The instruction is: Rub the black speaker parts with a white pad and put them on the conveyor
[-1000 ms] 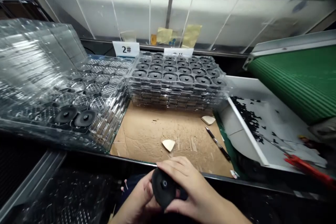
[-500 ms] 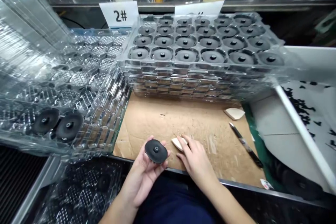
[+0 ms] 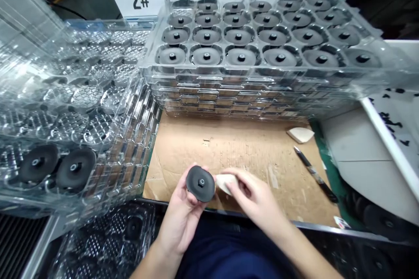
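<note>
My left hand (image 3: 183,213) is closed round a black round disc (image 3: 205,192) with a small raised hub at its centre, held face up above the cardboard. Pinched between the fingers and thumb of my right hand (image 3: 253,192) is a white wedge-shaped pad (image 3: 225,182), possibly a sponge. The pad's tip is right at the disc's right edge; whether they touch I cannot tell. A second white pad (image 3: 301,135) lies at the right of the cardboard, above a black pen-like tool (image 3: 314,173).
Cardboard (image 3: 183,148) covers the worktop. Stacked clear trays (image 3: 229,72) of black discs stand behind it. More clear trays (image 3: 121,139) at left hold two discs in front. A white bin (image 3: 356,139) with small black pieces is at right. Below left is another tray (image 3: 108,244).
My right hand has lifted the white pad off the cardboard and brought it against or close to the disc's edge. My left hand has tilted the disc slightly. The camera view has shifted.
</note>
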Action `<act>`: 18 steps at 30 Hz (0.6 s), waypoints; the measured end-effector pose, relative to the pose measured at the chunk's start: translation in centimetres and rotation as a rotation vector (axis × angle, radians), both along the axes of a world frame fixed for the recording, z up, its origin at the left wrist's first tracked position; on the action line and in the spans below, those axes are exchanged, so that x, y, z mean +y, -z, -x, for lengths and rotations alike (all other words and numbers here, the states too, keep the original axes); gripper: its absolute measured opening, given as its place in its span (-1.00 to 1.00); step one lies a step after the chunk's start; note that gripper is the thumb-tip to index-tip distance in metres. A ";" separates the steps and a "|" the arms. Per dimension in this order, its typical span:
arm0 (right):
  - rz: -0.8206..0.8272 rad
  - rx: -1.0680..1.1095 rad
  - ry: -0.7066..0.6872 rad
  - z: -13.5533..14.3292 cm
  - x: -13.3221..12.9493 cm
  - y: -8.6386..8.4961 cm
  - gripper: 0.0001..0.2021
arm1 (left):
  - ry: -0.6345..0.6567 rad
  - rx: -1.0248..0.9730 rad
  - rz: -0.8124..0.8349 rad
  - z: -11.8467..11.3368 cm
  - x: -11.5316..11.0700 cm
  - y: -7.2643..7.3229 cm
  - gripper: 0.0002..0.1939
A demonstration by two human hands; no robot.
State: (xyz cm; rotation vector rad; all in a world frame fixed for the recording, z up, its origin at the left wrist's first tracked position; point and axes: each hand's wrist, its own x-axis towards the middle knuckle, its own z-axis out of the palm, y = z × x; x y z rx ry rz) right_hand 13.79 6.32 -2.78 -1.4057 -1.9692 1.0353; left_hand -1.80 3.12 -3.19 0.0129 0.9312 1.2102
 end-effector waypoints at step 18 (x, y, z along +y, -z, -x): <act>-0.055 0.204 -0.252 1.2 -1.2 -6.6 -0.77 | 0.157 0.022 -0.041 -0.5 -0.4 -2.0 -0.30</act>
